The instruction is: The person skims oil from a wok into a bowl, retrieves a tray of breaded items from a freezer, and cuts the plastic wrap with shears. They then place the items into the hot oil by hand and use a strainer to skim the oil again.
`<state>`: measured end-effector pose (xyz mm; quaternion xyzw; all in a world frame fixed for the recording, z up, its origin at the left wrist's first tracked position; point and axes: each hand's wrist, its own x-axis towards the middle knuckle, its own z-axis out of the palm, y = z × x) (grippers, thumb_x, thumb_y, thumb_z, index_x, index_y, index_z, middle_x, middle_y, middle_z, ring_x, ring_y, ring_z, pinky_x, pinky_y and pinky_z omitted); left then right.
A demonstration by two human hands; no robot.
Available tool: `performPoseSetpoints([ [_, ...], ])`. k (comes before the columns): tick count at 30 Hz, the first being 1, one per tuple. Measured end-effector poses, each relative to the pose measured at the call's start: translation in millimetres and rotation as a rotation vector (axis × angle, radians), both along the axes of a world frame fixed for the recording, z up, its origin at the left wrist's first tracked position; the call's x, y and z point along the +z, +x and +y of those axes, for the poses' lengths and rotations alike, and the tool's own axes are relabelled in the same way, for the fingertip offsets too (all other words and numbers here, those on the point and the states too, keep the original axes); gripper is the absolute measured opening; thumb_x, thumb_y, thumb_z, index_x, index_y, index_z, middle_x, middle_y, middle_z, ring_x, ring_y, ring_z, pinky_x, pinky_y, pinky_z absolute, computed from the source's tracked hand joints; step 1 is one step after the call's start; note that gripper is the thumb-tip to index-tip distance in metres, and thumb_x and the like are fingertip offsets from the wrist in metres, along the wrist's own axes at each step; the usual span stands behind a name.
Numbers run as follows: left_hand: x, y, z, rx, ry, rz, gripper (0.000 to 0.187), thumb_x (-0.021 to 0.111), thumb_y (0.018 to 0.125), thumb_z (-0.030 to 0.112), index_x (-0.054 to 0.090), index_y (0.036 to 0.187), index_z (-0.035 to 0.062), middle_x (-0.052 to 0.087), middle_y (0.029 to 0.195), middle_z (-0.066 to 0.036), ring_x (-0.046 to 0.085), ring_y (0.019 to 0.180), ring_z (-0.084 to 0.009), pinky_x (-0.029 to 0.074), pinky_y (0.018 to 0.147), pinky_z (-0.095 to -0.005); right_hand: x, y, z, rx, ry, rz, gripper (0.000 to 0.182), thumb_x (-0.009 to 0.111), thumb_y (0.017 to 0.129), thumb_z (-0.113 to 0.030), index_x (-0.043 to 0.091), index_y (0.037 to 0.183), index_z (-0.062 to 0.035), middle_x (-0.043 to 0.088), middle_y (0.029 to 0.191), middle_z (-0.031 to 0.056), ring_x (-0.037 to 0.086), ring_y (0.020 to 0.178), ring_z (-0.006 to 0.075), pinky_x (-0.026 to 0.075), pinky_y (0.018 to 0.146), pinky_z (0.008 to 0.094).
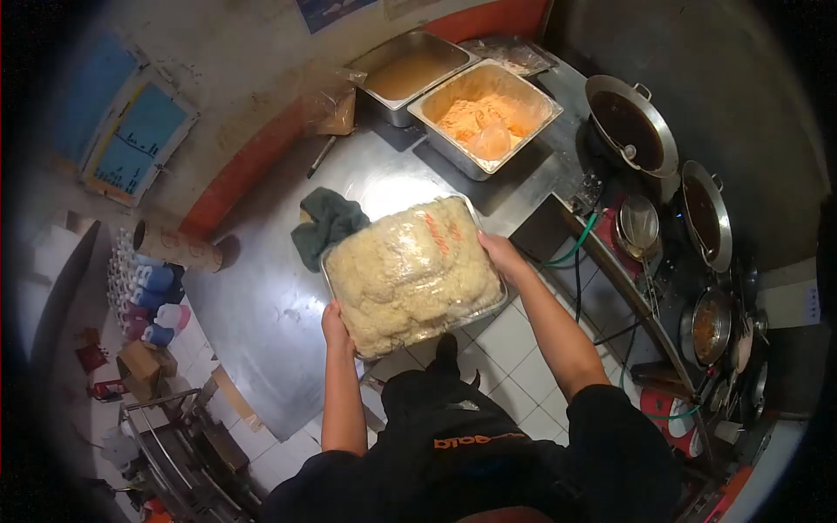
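A metal tray heaped with pale, lumpy food under clear plastic wrap is held between my hands at the front edge of the steel table. My left hand grips the tray's left side, near its front corner. On the right side, my right hand is closed on the rim. Red writing shows on the wrap. Just behind the tray's left back corner, a dark green cloth lies crumpled on the table. The undersides of both hands are hidden.
The steel table carries a pan of orange-tinted powder, a pan of cloudy liquid and a dark-handled tool. Woks of dark liquid stand on the right, near a strainer. A cardboard tube is at left.
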<state>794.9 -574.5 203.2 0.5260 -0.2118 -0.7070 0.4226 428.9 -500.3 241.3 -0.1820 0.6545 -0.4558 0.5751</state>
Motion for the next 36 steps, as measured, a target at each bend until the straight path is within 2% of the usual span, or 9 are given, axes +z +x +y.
performPoseSetpoints([
  [10,2,6,-32,0.07,-0.06,-0.262,0.026,0.048,0.09,0.022,0.047,0.097,-0.0024,0.052,0.097,-0.014,0.054,0.083,-0.0239,0.045,0.073,-0.0366,2,-47,48,-0.108,0.002,0.102,0.039,0.049,0.09,-0.031,0.048,0.12,-0.0062,0.061,0.104,0.0091,0.062,0.08,0.0174,0.048,0.071,0.0263],
  [12,35,-16,-23,0.362,-0.395,-1.289,0.027,0.055,0.084,0.016,0.043,0.101,-0.0011,0.043,0.1,-0.013,0.044,0.085,-0.0224,0.038,0.076,-0.0349,-27,-52,127,-0.228,0.035,0.059,0.038,0.048,0.09,-0.03,0.049,0.119,-0.0055,0.06,0.105,0.0089,0.061,0.086,0.0161,0.048,0.069,0.0255],
  [18,108,-105,16,0.206,-0.92,-0.99,0.033,0.057,0.077,0.004,0.041,0.106,0.0005,0.038,0.1,-0.011,0.035,0.079,-0.0215,0.034,0.075,-0.033,-277,18,573,-0.889,0.737,0.182,0.018,0.048,0.08,-0.013,0.06,0.089,-0.0033,0.056,0.075,0.0101,0.052,0.063,0.0192,0.046,0.051,0.0352],
  [20,128,-156,46,0.026,-1.123,-0.847,0.035,0.056,0.077,0.002,0.041,0.109,0.0001,0.038,0.1,-0.011,0.035,0.078,-0.0211,0.034,0.074,-0.0334,-314,67,745,-0.099,1.226,0.072,0.026,0.05,0.084,-0.022,0.053,0.104,-0.0062,0.056,0.087,0.014,0.055,0.06,0.0286,0.046,0.045,0.0427],
  [21,135,-180,64,-0.061,-1.171,-0.753,0.035,0.056,0.077,0.002,0.041,0.109,0.0001,0.038,0.1,-0.011,0.035,0.078,-0.0211,0.034,0.074,-0.0334,-258,106,741,-1.036,1.329,-0.294,0.027,0.046,0.087,-0.026,0.051,0.106,-0.0079,0.058,0.093,0.0146,0.058,0.062,0.0321,0.047,0.049,0.0483],
  [23,143,-226,101,-0.211,-1.454,-0.713,0.034,0.054,0.077,0.002,0.041,0.109,-0.0005,0.039,0.102,-0.012,0.037,0.081,-0.0216,0.035,0.073,-0.0335,-301,212,861,-1.362,0.56,-0.715,0.031,0.044,0.089,-0.03,0.048,0.109,-0.0073,0.059,0.097,0.0145,0.061,0.069,0.0347,0.048,0.055,0.0499],
  [29,99,-337,246,-0.806,-1.67,-0.458,0.031,0.052,0.073,-0.003,0.044,0.102,-0.0048,0.04,0.109,-0.019,0.045,0.097,-0.0336,0.041,0.076,-0.0388,-254,315,794,-1.644,-0.183,-0.34,0.044,0.054,0.084,-0.038,0.046,0.117,-0.0109,0.056,0.106,0.0157,0.059,0.085,0.0396,0.05,0.066,0.0506],
  [33,21,-358,337,-1.177,-1.632,-0.513,0.037,0.056,0.067,-0.004,0.043,0.101,-0.0017,0.038,0.112,-0.022,0.044,0.101,-0.0424,0.038,0.086,-0.0427,-188,318,761,-1.604,0.072,0.004,0.041,0.052,0.081,-0.035,0.052,0.111,-0.0071,0.056,0.102,0.0222,0.058,0.084,0.0426,0.047,0.066,0.0557],
  [36,-60,-343,377,-1.592,-1.498,-0.768,0.034,0.056,0.072,0.005,0.048,0.104,-0.0016,0.042,0.114,-0.02,0.047,0.1,-0.0395,0.042,0.084,-0.0419,-231,326,805,-1.918,0.01,-0.704,0.04,0.057,0.077,-0.035,0.052,0.107,-0.0088,0.055,0.104,0.0186,0.057,0.08,0.0422,0.045,0.066,0.0557],
])
